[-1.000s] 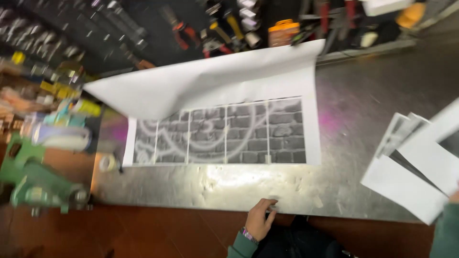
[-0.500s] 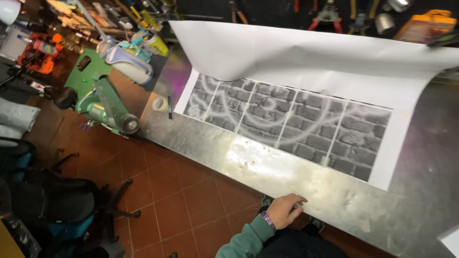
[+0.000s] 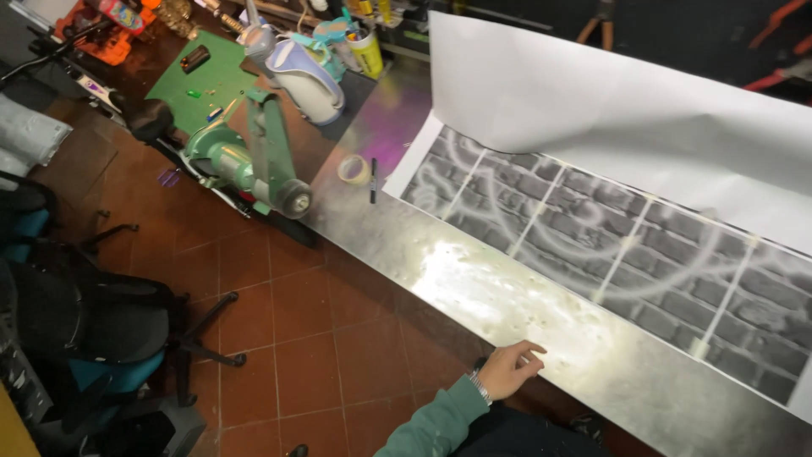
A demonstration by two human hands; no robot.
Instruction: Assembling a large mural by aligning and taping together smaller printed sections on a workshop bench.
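Note:
My left hand (image 3: pixel 510 370), coming out of a green sleeve with a wristband, rests with its fingers on the near edge of a shiny metal table (image 3: pixel 499 288). It holds nothing. Beyond it lies a long sheet of paper (image 3: pixel 609 228) printed with a grey brick wall and pale sprayed lines. The sheet's blank white upper part (image 3: pixel 609 110) curls up and over. A roll of tape (image 3: pixel 353 169) and a black pen (image 3: pixel 372 179) lie by the sheet's left end. My right hand is out of view.
A green bench machine (image 3: pixel 254 161) stands at the table's left end, with a white-and-blue jug (image 3: pixel 304 80) and a yellow can (image 3: pixel 368 51) behind it. A dark office chair (image 3: pixel 93 322) stands on the red tiled floor (image 3: pixel 321 338). Tools hang at the top right.
My view has swung left and down: the sheet now lies to the right, and the floor, chair and green machine have come into sight. My left hand stays at the table's edge.

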